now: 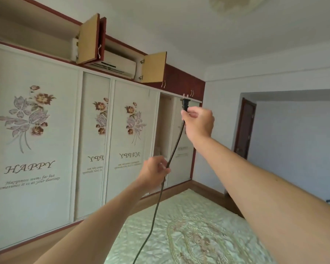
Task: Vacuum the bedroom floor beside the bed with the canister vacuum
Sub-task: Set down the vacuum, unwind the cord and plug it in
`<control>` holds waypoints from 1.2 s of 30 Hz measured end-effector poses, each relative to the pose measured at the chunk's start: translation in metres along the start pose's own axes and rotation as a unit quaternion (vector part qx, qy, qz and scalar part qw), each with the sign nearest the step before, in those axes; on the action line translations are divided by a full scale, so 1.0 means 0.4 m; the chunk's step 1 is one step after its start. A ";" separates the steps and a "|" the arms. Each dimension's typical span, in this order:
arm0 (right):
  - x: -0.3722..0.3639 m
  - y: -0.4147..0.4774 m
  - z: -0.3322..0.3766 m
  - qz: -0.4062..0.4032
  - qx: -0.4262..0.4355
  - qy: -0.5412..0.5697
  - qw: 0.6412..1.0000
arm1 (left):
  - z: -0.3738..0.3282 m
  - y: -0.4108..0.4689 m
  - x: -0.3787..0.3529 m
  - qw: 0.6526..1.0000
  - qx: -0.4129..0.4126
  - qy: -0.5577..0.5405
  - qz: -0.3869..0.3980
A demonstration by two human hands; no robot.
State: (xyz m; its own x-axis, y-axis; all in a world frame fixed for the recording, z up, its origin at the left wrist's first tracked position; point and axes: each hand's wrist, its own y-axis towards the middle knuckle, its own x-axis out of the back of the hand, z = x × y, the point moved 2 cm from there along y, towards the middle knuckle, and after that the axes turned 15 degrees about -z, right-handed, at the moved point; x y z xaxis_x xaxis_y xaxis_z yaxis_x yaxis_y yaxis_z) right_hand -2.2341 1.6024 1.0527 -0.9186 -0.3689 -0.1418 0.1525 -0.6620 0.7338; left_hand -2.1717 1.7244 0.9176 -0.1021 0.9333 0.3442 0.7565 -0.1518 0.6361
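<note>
My right hand (198, 121) pinches the light plug (185, 104), my left hand (154, 171) below grips its limp, slack cord (174, 147).

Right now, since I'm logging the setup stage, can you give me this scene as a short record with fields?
Right hand: pinches the plug at its base
Plug state: held in the air, prongs up, in no socket
Left hand: holds the cord lower down
Cord path: runs down over the bed, out of frame
Vacuum: not in view
Behind: wardrobe with floral doors
</note>
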 end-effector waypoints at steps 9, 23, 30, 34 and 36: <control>0.359 0.137 0.016 -0.123 0.061 -0.168 0.976 | -0.276 -0.083 -0.253 0.989 -0.062 -0.109 0.080; 1.157 0.271 0.133 -0.295 0.109 -0.360 0.879 | -0.906 -0.488 -0.578 0.899 -0.133 -0.294 0.297; 1.485 0.243 0.210 -0.345 0.101 -0.433 0.827 | -1.140 -0.737 -0.622 0.848 -0.157 -0.343 0.371; 1.617 0.220 0.249 -0.357 0.102 -0.466 0.803 | -1.242 -0.855 -0.642 0.820 -0.163 -0.364 0.411; 1.678 0.209 0.276 -0.360 0.105 -0.478 0.794 | -1.293 -0.908 -0.649 0.807 -0.169 -0.376 0.423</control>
State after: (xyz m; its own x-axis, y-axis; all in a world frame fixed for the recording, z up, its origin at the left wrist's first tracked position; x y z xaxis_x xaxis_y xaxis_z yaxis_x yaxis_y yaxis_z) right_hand -2.8780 1.3714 1.0922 -0.6120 0.7869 -0.0790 -0.5097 -0.3161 0.8002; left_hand -2.7540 1.3689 0.9542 0.8750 0.3648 0.3182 0.1192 -0.7995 0.5888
